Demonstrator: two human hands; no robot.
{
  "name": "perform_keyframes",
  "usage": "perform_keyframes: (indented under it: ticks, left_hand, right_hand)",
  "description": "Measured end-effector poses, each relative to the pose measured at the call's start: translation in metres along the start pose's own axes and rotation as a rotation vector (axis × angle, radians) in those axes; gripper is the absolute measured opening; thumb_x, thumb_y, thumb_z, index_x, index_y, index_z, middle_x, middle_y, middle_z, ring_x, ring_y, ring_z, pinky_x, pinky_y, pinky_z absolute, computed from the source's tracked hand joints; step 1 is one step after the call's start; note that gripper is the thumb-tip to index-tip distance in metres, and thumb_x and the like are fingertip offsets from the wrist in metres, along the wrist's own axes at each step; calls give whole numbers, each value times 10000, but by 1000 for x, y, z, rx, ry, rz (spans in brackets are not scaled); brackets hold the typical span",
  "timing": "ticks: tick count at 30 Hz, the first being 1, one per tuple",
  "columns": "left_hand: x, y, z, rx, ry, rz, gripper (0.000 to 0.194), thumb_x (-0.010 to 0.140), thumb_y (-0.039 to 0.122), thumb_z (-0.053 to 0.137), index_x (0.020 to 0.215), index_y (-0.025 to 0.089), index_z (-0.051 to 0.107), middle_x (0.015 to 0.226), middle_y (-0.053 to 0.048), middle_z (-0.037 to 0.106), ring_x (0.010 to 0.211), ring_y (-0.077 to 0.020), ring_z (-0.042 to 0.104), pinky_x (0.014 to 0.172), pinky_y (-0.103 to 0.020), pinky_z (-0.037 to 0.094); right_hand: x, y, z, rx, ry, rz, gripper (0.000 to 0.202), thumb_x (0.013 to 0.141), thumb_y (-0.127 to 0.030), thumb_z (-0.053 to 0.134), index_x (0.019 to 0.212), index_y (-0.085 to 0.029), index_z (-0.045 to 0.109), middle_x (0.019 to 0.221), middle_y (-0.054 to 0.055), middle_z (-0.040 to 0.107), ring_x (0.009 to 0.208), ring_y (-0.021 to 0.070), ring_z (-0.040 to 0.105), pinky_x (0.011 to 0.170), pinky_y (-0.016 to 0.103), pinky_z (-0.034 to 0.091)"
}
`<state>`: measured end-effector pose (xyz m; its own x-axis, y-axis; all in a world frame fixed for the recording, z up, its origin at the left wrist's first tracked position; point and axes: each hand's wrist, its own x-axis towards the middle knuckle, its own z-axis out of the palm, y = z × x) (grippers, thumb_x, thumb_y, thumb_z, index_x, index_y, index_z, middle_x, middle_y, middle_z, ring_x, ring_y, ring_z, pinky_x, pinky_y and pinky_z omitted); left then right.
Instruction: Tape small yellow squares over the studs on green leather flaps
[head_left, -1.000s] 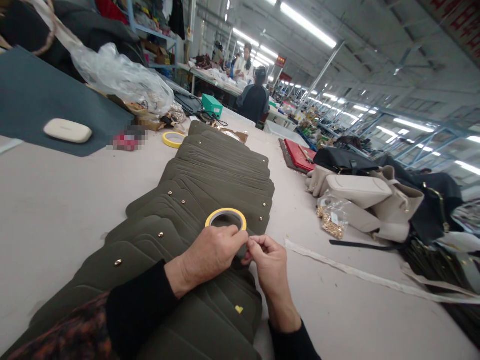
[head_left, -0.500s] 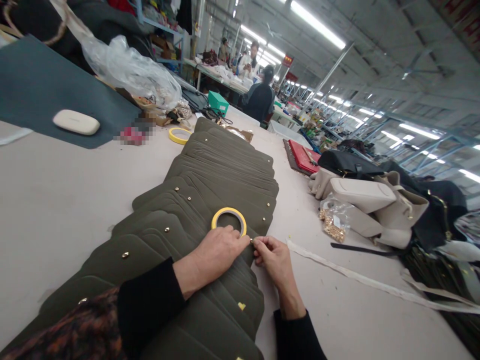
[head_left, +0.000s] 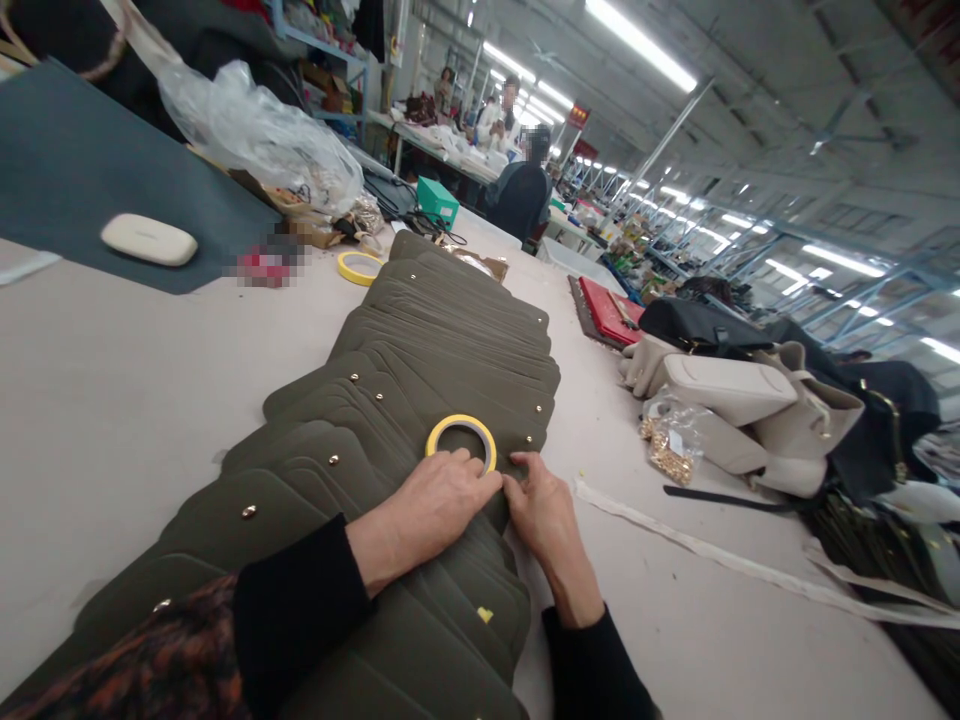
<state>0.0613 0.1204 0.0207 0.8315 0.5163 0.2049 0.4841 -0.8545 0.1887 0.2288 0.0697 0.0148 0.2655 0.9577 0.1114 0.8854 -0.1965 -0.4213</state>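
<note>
Olive-green panels (head_left: 480, 370) with gold studs, a yellow tape roll (head_left: 488, 433), black cuffs, one sleeve (head_left: 180, 640) mottled rust and black, a pinkish-beige counter (head_left: 172, 370).

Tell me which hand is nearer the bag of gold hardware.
Right. The right hand is at the right edge of the olive pieces, left of the bag of gold hardware; the left hand is farther left, at the yellow tape roll.

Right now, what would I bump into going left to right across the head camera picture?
Cream case, far yellow tape roll, near yellow tape roll in left hand, right hand, clear bag of gold pieces.
</note>
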Motion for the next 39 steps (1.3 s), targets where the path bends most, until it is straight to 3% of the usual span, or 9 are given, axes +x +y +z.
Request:
perform_keyframes:
  ticks: [2, 9, 14, 18, 24, 26, 31, 35, 39]
  left_hand:
    - [0, -1, 1, 9, 28, 11, 86, 906, 144, 474, 890, 189, 546, 825, -47, 605, 773, -228, 542, 639, -344, 411]
    - [2, -6, 0, 17, 53, 41, 103, 924, 185, 443, 891, 186, 540, 835, -55, 595, 802, -223, 530, 725, -365, 406]
    - [1, -8, -6, -25, 69, 60, 151, 954, 214, 388, 916, 184, 532, 885, -57, 575, 823, -215, 509, 719, -338, 421]
    - [-1, -9, -11, -74, 69, 66, 155, 946, 165, 381, 928, 179, 534, 892, -49, 572, 820, -201, 519, 742, -326, 435]
    - [-2, -10, -15, -205, 114, 56, 174, 936, 138, 395, 1014, 205, 537, 893, -15, 604, 834, -180, 582, 724, -280, 460]
    - [-3, -10, -15, -255, 114, 60, 191, 938, 142, 399, 1046, 216, 537, 880, -3, 620, 828, -168, 609, 710, -257, 469]
    - [-5, -10, -12, -318, 165, 88, 295, 957, 200, 418, 1249, 231, 454, 961, -14, 676, 891, -161, 655, 777, -251, 501]
    - [-5, -10, -8, -329, 195, 74, 466, 949, 242, 473, 1380, 213, 297, 1122, -57, 670, 962, -186, 666, 817, -286, 519]
    - [-6, -9, -7, -310, 156, 62, 436, 940, 222, 489, 1343, 198, 324, 1068, -55, 685, 921, -197, 680, 771, -287, 526]
  right_hand:
    - [-3, 4, -3, 4, 46, 1, 330, 836, -294, 561, 1135, -156, 581, 581, -12, 638, 585, 198, 622, 603, 288, 431]
    - [-16, 14, 0, -73, 27, -378, 226, 909, -171, 438, 897, -182, 664, 832, 69, 665, 786, 179, 624, 738, 269, 459]
    - [-6, 0, 6, -195, 5, -164, 216, 892, -155, 476, 866, -162, 691, 806, 87, 688, 744, 192, 639, 705, 272, 438]
    - [0, -7, -1, -62, -92, 15, 179, 848, -208, 549, 787, -183, 716, 773, 62, 723, 719, 198, 654, 659, 273, 420]
    - [-14, 1, -12, 251, -360, 11, 197, 815, -238, 555, 734, -190, 729, 694, 11, 712, 657, 163, 631, 579, 239, 410]
    - [-17, 4, -15, 324, -317, 8, 208, 823, -254, 550, 739, -176, 724, 695, 18, 707, 650, 163, 625, 587, 244, 432]
    - [-24, 4, -19, 574, 51, -98, 206, 862, -278, 556, 996, -179, 677, 910, 58, 713, 788, 176, 648, 704, 280, 513]
    - [-27, -5, -19, 457, 166, -395, 189, 862, -171, 557, 1028, -194, 645, 940, 60, 685, 820, 163, 630, 742, 288, 515]
    - [-25, -11, -15, 323, 226, -531, 160, 878, -118, 508, 930, -199, 635, 863, 50, 676, 781, 153, 623, 721, 279, 506]
